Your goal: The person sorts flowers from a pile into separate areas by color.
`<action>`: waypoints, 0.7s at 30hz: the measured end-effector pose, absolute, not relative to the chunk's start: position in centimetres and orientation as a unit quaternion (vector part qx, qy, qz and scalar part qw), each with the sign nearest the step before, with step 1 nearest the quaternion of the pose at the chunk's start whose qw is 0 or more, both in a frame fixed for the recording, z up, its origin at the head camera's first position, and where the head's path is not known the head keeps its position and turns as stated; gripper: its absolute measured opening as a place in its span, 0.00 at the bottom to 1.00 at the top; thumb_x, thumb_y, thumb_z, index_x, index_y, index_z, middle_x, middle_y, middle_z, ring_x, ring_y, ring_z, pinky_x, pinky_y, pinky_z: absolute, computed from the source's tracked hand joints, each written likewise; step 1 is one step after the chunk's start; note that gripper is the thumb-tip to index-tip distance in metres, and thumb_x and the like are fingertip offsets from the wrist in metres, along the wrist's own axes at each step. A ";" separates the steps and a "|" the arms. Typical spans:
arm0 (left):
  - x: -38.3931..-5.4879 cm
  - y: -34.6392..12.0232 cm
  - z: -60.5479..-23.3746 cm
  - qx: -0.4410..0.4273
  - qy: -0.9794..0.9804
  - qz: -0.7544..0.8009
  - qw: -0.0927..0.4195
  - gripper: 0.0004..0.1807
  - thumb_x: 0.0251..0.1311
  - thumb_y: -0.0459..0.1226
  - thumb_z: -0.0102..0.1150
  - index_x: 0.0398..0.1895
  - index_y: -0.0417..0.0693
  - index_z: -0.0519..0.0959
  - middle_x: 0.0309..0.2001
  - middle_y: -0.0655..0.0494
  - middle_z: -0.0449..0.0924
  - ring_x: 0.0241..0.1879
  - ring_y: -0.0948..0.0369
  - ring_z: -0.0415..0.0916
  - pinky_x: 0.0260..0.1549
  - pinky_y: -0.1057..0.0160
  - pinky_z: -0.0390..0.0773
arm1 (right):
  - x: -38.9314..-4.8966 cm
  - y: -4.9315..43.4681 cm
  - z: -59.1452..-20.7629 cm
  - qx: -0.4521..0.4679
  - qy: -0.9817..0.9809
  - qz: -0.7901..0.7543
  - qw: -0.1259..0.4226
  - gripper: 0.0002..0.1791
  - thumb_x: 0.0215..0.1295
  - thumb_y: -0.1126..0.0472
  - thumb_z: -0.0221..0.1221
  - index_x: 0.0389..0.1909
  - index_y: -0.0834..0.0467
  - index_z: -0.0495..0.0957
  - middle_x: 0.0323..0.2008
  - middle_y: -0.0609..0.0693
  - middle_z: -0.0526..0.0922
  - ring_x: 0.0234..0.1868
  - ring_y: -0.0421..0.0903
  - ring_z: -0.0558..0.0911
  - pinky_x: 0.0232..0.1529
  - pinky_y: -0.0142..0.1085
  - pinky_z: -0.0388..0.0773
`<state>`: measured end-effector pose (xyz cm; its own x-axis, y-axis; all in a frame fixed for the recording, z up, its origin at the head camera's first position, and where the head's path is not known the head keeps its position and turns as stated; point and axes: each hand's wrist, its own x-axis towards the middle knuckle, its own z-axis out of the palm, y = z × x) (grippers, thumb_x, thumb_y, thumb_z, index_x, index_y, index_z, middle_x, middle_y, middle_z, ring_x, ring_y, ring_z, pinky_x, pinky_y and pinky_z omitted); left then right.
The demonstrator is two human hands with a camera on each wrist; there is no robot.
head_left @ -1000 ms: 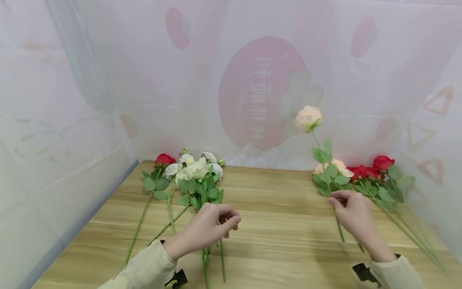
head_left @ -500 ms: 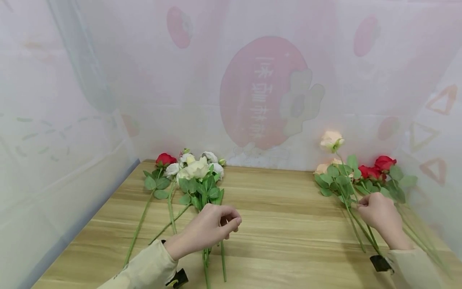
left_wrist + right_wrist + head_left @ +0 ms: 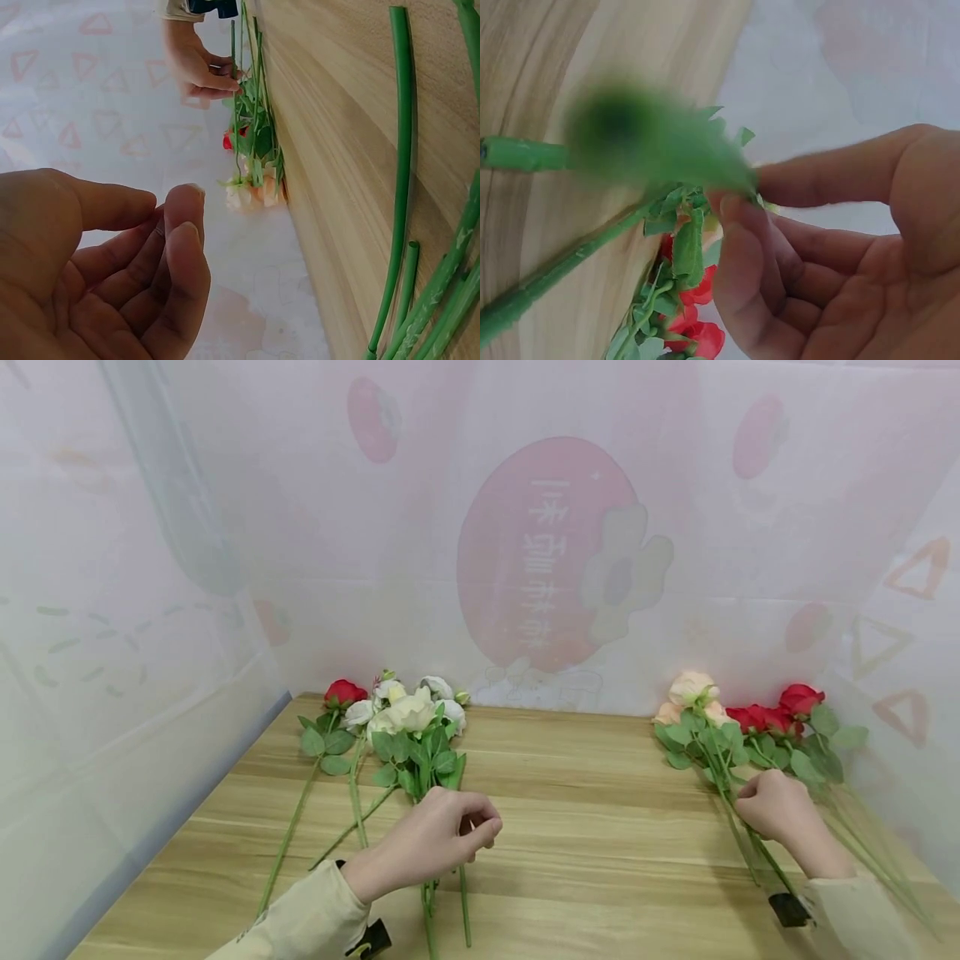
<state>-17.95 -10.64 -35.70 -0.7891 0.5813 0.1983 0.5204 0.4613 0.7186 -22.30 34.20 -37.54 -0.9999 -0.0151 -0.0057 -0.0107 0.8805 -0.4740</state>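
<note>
"Peach flower [image 3: 692,688]: where does the head view put it?"

"Far right of the tabletop [image 3: 570,827], overlapping other peach flowers [image 3: 667,713], with red flowers [image 3: 799,700] just to the right. Leaves [image 3: 705,739] crowd together there, so a sideways pull could snag and drag the neighbours."

"And the left hand [image 3: 431,835]?"

"Left and near, above the stalks of the white flowers [image 3: 408,710]. A careless dip might scatter them."

"Does the left wrist view worry you?"

"Less. That grip is narrow, fingers loosely curled, holding nothing, and apart from the green stalks [image 3: 403,150] beside it. Only a swing their way would knock them."

"What of the right wrist view?"

"The right hand [image 3: 832,277] pinches a stem [image 3: 660,142] between thumb and finger; I take it for the peach flower's. It's blurred, so I can't judge how firm the hold is. With so small a contact, the flower could twist or, if let go while tilted, roll towards the red ones."
</note>
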 end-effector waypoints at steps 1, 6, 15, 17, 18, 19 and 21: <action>-17.9 -10.6 -35.7 0.322 0.854 0.407 0.041 0.07 0.71 0.37 0.56 0.34 0.53 0.82 0.25 0.69 0.78 0.19 0.68 0.76 0.20 0.66 0.76 | -22.4 34.2 -37.7 -0.007 0.970 -0.244 0.005 0.17 0.48 0.71 0.47 0.11 0.50 0.55 0.11 0.42 0.55 0.13 0.40 0.55 0.18 0.35 0.55; -17.9 -10.6 -35.7 0.323 0.854 0.405 0.051 0.07 0.71 0.38 0.56 0.34 0.54 0.82 0.25 0.69 0.78 0.19 0.66 0.77 0.20 0.66 0.76 | -22.5 34.1 -38.0 -0.001 0.970 -0.242 0.009 0.21 0.56 0.68 0.53 0.08 0.51 0.59 0.08 0.43 0.63 0.10 0.43 0.68 0.17 0.36 0.64; -17.8 -10.6 -35.7 0.320 0.857 0.398 0.063 0.08 0.70 0.37 0.57 0.31 0.54 0.80 0.24 0.68 0.78 0.20 0.69 0.77 0.20 0.67 0.77 | -22.6 33.8 -38.2 0.002 0.969 -0.246 0.028 0.25 0.64 0.63 0.58 0.08 0.52 0.62 0.06 0.46 0.67 0.11 0.46 0.74 0.21 0.39 0.72; -17.8 -10.6 -35.7 0.320 0.861 0.391 0.067 0.07 0.70 0.37 0.57 0.32 0.55 0.81 0.24 0.68 0.78 0.20 0.69 0.77 0.21 0.67 0.77 | -22.6 33.8 -38.3 -0.002 0.971 -0.238 0.029 0.26 0.65 0.62 0.59 0.08 0.52 0.62 0.06 0.45 0.66 0.11 0.45 0.74 0.24 0.41 0.72; -17.8 -10.6 -35.7 0.320 0.862 0.387 0.069 0.07 0.70 0.37 0.57 0.32 0.54 0.81 0.24 0.68 0.78 0.20 0.69 0.77 0.21 0.67 0.77 | -22.7 33.9 -38.4 -0.003 0.972 -0.234 0.028 0.26 0.65 0.62 0.60 0.08 0.52 0.62 0.06 0.45 0.66 0.11 0.45 0.73 0.26 0.41 0.72; -17.8 -10.6 -35.7 0.320 0.863 0.384 0.072 0.07 0.70 0.37 0.57 0.32 0.54 0.81 0.24 0.68 0.78 0.20 0.69 0.77 0.21 0.67 0.77 | -22.7 33.9 -38.4 -0.003 0.972 -0.231 0.029 0.26 0.65 0.61 0.60 0.08 0.52 0.62 0.06 0.45 0.66 0.10 0.45 0.73 0.27 0.41 0.72; -17.8 -10.6 -35.7 0.322 0.865 0.376 0.075 0.07 0.70 0.38 0.57 0.33 0.54 0.82 0.24 0.68 0.78 0.20 0.69 0.77 0.21 0.67 0.77 | -22.7 34.0 -38.5 -0.001 0.973 -0.231 0.028 0.26 0.64 0.62 0.60 0.08 0.52 0.62 0.06 0.45 0.66 0.10 0.45 0.73 0.27 0.41 0.71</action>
